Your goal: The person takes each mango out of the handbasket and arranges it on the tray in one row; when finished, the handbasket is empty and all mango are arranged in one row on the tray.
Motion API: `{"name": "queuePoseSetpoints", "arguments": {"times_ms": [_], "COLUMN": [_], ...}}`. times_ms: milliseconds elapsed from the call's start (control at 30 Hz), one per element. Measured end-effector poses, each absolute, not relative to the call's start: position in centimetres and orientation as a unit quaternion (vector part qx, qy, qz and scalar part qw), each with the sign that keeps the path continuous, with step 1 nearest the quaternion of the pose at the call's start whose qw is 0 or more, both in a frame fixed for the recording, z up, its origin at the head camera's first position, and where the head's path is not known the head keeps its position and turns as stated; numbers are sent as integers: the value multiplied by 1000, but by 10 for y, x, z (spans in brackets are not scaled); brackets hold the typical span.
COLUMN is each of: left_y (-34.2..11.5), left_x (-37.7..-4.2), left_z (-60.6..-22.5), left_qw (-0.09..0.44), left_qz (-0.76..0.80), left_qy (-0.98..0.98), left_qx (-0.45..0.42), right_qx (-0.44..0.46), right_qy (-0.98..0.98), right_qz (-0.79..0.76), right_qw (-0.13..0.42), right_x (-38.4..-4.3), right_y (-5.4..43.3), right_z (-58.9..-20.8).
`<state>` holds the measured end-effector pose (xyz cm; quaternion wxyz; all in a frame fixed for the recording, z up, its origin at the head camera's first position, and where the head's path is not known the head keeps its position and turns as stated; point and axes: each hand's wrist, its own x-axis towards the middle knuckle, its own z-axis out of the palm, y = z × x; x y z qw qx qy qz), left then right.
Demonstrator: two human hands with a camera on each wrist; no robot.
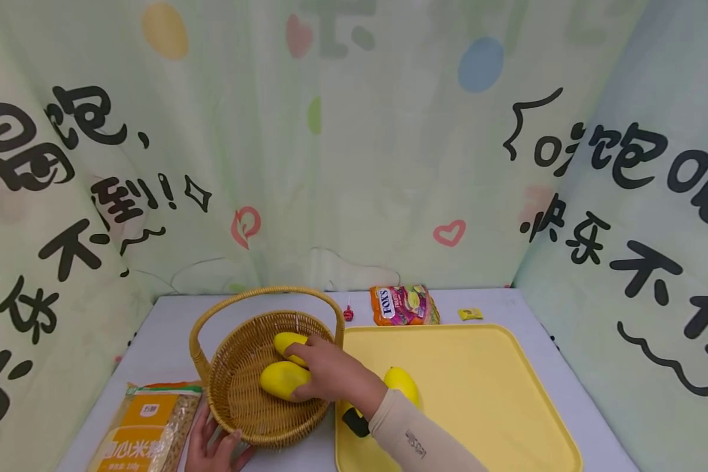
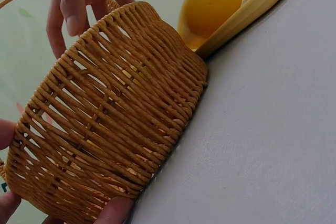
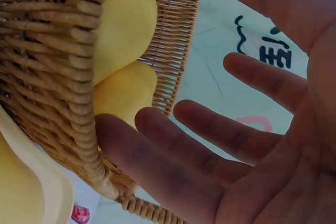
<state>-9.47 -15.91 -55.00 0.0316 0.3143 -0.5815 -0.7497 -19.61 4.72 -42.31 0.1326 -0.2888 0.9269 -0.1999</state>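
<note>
A round wicker basket (image 1: 242, 393) with a tall handle stands left of the yellow tray. My left hand (image 1: 215, 446) grips its near left side, with a fingertip by the base in the left wrist view. Inside lie two yellow mangoes, a nearer mango (image 1: 284, 381) and a farther mango (image 1: 291, 344). Above them reaches my right hand (image 1: 330, 370). In the right wrist view its fingers (image 3: 220, 135) are spread, and no fruit is in its grasp. Another yellow mango (image 1: 401, 383) rests on the tray, partly behind my right forearm.
The yellow tray (image 1: 478, 393) covers the table's right side. A dark object (image 1: 355, 423) of unclear kind lies at its left edge. Behind are a FOX'S candy bag (image 1: 404, 305), a red lollipop (image 1: 348, 313) and a yellow packet (image 1: 470, 314). A snack bag (image 1: 147, 429) lies left.
</note>
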Motion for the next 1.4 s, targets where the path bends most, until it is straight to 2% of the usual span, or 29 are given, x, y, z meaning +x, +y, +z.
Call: {"name": "queuePoseSetpoints", "arguments": {"times_ms": [233, 833, 1400], "left_y": [-159, -162, -163], "left_x": [-95, -94, -93], "left_z": [-551, -551, -552], "left_qw": [28, 17, 13], "left_qz": [-747, -757, -761], "left_qy": [-587, -581, -578], "left_qx": [312, 299, 293], "right_qx": [-302, -253, -293], "right_qy": [930, 947, 939], "right_qz": [-167, -88, -33], "right_qw": [128, 176, 179], "right_x": [-204, -210, -207], "right_y": [31, -2, -7], "right_z": [-431, -446, -450]}}
